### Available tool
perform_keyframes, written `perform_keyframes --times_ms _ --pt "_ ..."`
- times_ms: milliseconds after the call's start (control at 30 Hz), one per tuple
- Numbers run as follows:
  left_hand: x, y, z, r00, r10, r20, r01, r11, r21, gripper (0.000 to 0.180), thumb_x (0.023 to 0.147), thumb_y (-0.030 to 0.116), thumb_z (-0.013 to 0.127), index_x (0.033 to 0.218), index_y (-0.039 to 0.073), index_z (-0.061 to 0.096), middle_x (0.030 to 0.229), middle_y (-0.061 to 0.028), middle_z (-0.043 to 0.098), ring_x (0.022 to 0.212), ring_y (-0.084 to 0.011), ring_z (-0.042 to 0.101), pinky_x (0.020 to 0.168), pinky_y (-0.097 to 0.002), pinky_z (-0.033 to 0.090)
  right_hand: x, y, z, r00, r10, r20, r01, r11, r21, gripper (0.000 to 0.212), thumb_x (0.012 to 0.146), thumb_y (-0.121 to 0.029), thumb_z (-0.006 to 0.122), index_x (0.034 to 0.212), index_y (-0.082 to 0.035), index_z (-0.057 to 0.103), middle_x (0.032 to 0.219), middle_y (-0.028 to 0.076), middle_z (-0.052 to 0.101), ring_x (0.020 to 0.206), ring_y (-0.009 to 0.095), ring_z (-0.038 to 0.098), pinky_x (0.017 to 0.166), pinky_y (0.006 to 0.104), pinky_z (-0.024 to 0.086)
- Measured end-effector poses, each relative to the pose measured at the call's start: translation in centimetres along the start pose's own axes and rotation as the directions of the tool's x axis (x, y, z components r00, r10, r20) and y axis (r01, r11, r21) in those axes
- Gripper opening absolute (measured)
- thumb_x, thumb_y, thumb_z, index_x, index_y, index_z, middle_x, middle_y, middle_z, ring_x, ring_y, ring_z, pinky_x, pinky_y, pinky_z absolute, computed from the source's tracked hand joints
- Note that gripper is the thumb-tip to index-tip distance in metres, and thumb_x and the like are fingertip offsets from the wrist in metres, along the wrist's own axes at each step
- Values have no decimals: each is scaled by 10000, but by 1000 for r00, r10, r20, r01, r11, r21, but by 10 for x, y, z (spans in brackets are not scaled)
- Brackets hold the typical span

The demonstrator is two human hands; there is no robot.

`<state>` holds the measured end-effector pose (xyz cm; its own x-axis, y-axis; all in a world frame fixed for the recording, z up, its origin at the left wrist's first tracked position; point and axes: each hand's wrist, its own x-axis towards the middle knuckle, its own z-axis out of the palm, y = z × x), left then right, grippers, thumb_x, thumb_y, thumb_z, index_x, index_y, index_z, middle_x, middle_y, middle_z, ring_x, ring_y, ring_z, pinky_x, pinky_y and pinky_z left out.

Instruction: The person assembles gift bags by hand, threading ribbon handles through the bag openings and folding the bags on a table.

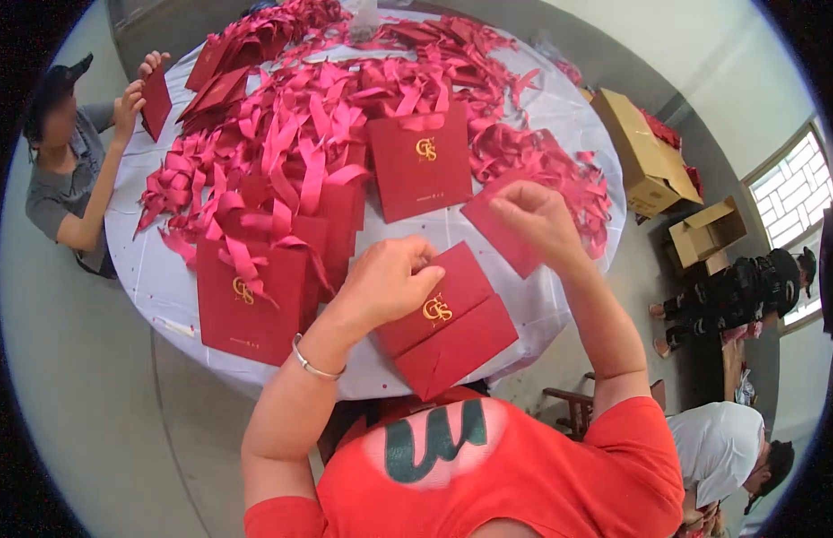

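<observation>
My left hand (388,282) is closed at the upper left edge of a red paper gift bag (461,332). This bag lies flat and tilted in front of me, its base folded up over the lower part, with a gold emblem above the fold. Just beyond it, to the right, my right hand (537,220) is pinched over a plain red paper piece (506,238). Whatever its fingertips hold is too small to make out. A finished-looking red bag (423,175) lies straight ahead, gold emblem up, and more red bags (255,305) with pink ribbon handles overlap at my left.
Heaped pink ribbons (300,134) and red bags cover much of the round, white-covered table (569,309). A person (71,170) handles a red bag at the left edge. Cardboard boxes (641,161) stand at right, where others bend over.
</observation>
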<state>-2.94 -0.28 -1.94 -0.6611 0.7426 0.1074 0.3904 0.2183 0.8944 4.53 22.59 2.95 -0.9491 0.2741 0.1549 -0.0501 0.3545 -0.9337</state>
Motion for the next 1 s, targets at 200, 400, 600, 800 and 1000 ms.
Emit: perform_keyframes --times_ms 200,400,600,800,1000 --pt "1 4 -10 950 -2 312 126 917 -378 133 874 27 614 988 -41 624 838 17 637 737 -40 550 649 -208 465 -57 1 29 998 9 -63 -15 994 -104 135 852 -119 700 874 14 687 743 -9 656 678 33 544 586 203 441" --pt "-6 16 -12 846 62 530 226 858 -461 169 915 40 563 1051 -46 614 908 19 629 825 -36 532 736 -204 449 -91 2 38 990 -27 -139 24 1000 -19 135 835 -100 714 921 -1 683 757 4 658 694 41 570 614 202 462" --pt "-9 21 -12 849 57 525 263 816 -515 201 935 71 538 1076 -54 610 913 17 627 844 -42 536 754 -215 449 -93 11 35 992 3 -126 20 984 179 286 785 -91 757 1027 -4 633 828 -16 633 726 51 562 650 197 455" --pt "-7 12 -13 843 12 538 298 823 -483 182 901 47 551 1046 -42 616 928 17 625 843 -42 526 747 -208 437 -78 6 33 997 -70 44 63 988 141 311 784 -64 747 1069 -13 635 894 -27 623 812 47 554 708 191 453" --pt "-7 12 -9 819 -15 573 429 680 -595 157 843 47 592 983 -17 622 917 38 585 804 -20 489 721 -188 407 -72 11 31 980 86 180 -149 917 370 298 781 -50 751 1061 -34 650 883 -50 615 777 29 535 693 184 453"
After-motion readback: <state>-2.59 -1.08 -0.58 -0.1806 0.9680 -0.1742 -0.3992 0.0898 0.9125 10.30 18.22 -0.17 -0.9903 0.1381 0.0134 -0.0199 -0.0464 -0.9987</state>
